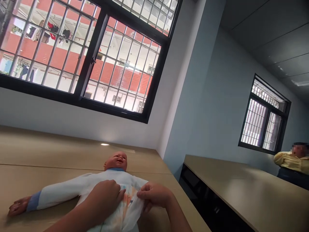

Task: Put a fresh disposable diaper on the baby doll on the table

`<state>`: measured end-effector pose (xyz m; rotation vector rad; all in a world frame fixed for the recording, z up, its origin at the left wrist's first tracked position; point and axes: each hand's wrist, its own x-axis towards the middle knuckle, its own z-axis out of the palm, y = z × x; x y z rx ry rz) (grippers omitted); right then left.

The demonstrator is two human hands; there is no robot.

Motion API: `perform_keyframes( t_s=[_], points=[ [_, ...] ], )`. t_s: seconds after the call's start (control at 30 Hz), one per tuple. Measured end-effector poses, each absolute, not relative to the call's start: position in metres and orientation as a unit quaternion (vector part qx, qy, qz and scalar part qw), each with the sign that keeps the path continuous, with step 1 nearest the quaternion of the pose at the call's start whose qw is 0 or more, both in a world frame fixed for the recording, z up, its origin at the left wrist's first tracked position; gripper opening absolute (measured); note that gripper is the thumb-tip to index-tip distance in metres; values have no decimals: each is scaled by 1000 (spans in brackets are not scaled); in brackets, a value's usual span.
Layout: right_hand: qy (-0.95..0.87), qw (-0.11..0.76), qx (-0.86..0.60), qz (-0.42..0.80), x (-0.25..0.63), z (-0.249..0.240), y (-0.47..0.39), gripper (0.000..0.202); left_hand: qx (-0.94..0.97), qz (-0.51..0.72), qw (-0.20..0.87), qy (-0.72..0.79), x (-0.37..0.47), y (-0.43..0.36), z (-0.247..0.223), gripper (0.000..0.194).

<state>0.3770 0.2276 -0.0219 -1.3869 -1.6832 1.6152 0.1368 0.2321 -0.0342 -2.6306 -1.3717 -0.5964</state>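
A baby doll [116, 161] lies face up on the table, its head pointing away from me. It wears a white top [61, 190] with blue collar and cuffs, one arm stretched out to the left. Over its front is a white diaper [127, 206] with an orange print. My left hand [106, 195] rests on the doll's belly, fingers curled at the diaper's upper edge. On the other side, my right hand [156, 195] pinches the diaper's edge between thumb and fingers. The doll's legs are out of view.
The doll lies on a light wooden table [21, 151] against the wall under a barred window [120, 67]. To the right stands a second table [241, 183] with a dark open underside. A person in a yellow top [293, 162] is at the far right.
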Motion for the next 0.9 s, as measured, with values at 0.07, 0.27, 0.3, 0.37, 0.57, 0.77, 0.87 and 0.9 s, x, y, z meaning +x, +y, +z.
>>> perform_keyframes(
  t_s=[0.07,0.27,0.3,0.37,0.57,0.77,0.87,0.9],
  points=[
    [-607,277,-460,585,368,-21,226,49,-862,-195,49,-465,134,229,-32,49],
    [-587,394,-388,591,350,-27,227,36,-866,-248,28,-433,127,222,-19,27],
    [-592,401,-386,583,349,-27,227,36,-867,-257,22,-426,126,223,-20,25],
    [-604,410,-388,562,349,-27,227,37,-869,-269,0,-415,124,227,-22,22],
    [-548,421,-430,581,343,-47,238,53,-860,-272,-57,-427,119,240,-31,29],
    [-542,442,-480,529,339,-68,257,36,-862,-262,-31,-433,122,237,-26,33],
    [-561,499,-468,466,333,-69,260,29,-872,-273,24,-405,124,230,-23,27],
    [-566,514,-465,446,329,-69,261,28,-880,-278,50,-382,125,228,-23,25]
  ],
)
